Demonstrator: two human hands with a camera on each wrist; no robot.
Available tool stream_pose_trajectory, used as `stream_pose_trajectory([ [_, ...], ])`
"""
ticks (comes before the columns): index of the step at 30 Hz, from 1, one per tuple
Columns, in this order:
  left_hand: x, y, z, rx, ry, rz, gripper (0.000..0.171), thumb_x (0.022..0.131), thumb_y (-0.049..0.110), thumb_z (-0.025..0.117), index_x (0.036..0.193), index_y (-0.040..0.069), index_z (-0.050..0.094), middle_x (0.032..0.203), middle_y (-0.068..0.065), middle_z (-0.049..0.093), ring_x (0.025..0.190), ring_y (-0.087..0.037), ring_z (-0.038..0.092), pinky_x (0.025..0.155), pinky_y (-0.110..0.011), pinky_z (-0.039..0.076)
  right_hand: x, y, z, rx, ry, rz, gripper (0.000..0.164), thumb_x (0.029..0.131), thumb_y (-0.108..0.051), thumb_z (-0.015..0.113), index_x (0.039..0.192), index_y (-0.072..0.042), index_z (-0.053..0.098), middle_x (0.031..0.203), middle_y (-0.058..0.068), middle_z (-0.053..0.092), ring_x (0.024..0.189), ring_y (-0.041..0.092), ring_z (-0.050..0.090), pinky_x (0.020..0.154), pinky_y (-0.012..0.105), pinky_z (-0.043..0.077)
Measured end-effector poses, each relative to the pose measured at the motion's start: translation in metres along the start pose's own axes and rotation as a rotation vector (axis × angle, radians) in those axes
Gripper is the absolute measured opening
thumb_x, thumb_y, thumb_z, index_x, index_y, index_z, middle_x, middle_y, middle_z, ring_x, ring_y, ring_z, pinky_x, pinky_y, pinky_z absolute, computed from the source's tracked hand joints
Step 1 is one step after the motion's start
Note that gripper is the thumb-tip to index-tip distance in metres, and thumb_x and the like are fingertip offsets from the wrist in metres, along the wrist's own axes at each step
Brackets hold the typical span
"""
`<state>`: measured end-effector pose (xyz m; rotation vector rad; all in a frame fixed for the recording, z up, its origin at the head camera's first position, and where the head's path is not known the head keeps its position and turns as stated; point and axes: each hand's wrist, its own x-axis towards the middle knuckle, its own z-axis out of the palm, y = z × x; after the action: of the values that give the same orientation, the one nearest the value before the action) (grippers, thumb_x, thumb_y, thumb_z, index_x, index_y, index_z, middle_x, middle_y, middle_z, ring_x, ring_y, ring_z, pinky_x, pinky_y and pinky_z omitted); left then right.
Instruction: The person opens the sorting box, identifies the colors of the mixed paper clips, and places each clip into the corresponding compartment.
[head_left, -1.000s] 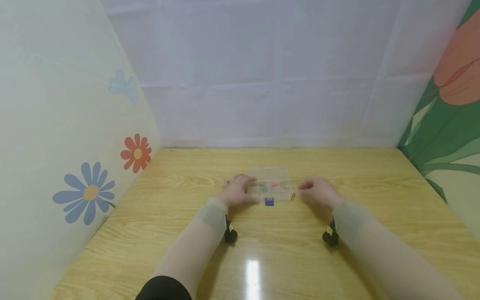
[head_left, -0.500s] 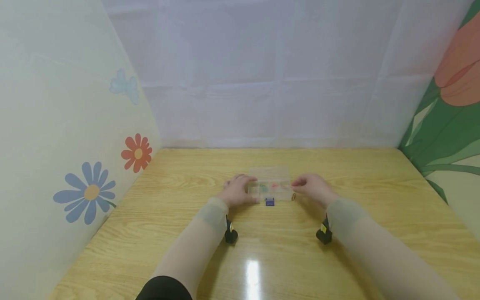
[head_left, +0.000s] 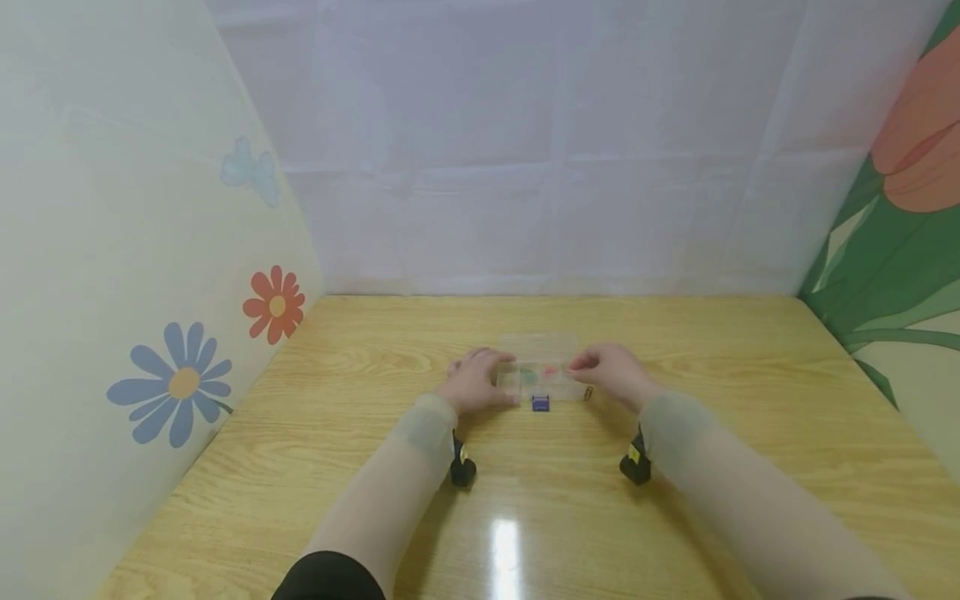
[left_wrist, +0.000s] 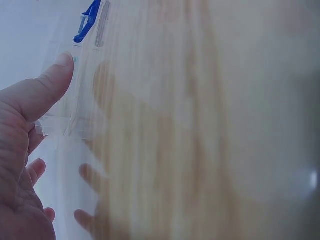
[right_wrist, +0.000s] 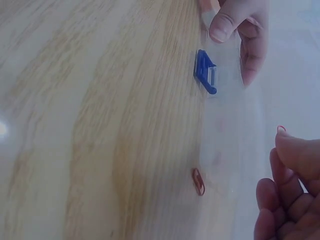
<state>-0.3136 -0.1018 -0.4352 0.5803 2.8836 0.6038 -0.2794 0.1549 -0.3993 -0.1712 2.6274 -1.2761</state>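
Observation:
A clear plastic compartment box (head_left: 558,393) stands on the table with its lid (head_left: 536,343) tilted back. Through its walls I make out green contents (head_left: 528,377) and red contents (head_left: 550,372), too blurred to name. My left hand (head_left: 476,383) grips the box's left end, thumb at the front wall. Over the right end, my right hand (head_left: 611,371) pinches a small red paper clip (right_wrist: 281,127); only its looped tip shows. A blue latch (right_wrist: 204,72) hangs at the box's front. An orange-red paper clip (right_wrist: 198,181) lies on the table beside the right front corner.
The wood-grain table (head_left: 390,500) runs back to a white cloth backdrop (head_left: 480,167). Flower-printed panels flank it: a left panel (head_left: 90,250) and a right panel (head_left: 892,275). Light glares on the tabletop in front.
My right hand has moved left from beside the box to above its right end. The left hand, the box and the clip on the table have stayed put.

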Motion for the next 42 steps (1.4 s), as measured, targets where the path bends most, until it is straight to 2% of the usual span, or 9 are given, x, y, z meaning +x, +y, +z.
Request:
stream_pose_trajectory([
  [7, -0.001, 0.002, -0.001, 0.0, -0.004, -0.003, 0.077, 0.076, 0.052, 0.076, 0.142, 0.027, 0.046, 0.148, 0.003, 0.042, 0.142, -0.024, 0.022, 0.111, -0.058, 0.011, 0.002, -0.006, 0.005, 0.035, -0.012, 0.003, 0.018, 0.091, -0.015, 0.065, 0.107, -0.006, 0.066, 0.107, 0.009, 0.065, 0.101, 0.025, 0.058, 0.09, 0.043, 0.048],
  [22, -0.005, 0.006, -0.005, -0.009, -0.013, -0.007, 0.077, 0.076, 0.052, 0.075, 0.142, 0.026, 0.046, 0.148, 0.003, 0.042, 0.143, -0.024, 0.021, 0.111, -0.058, 0.01, 0.007, -0.01, 0.009, 0.022, -0.026, 0.007, 0.017, 0.092, -0.015, 0.065, 0.107, -0.009, 0.066, 0.108, 0.007, 0.064, 0.102, 0.025, 0.058, 0.09, 0.043, 0.048],
  [32, -0.004, 0.005, -0.005, -0.01, -0.008, -0.005, 0.077, 0.076, 0.052, 0.077, 0.141, 0.026, 0.047, 0.147, 0.003, 0.043, 0.142, -0.023, 0.023, 0.111, -0.057, 0.013, 0.011, -0.013, 0.011, 0.024, -0.004, -0.043, 0.017, 0.09, -0.011, 0.064, 0.107, -0.005, 0.066, 0.109, 0.01, 0.065, 0.103, 0.028, 0.058, 0.092, 0.044, 0.047],
  [42, -0.001, 0.002, -0.003, -0.004, 0.006, -0.003, 0.077, 0.075, 0.052, 0.077, 0.141, 0.026, 0.047, 0.146, 0.004, 0.045, 0.142, -0.022, 0.024, 0.11, -0.058, 0.015, 0.019, -0.014, 0.015, 0.014, 0.009, 0.0, 0.017, 0.093, -0.01, 0.061, 0.108, -0.006, 0.067, 0.111, 0.011, 0.065, 0.105, 0.028, 0.057, 0.091, 0.042, 0.047],
])
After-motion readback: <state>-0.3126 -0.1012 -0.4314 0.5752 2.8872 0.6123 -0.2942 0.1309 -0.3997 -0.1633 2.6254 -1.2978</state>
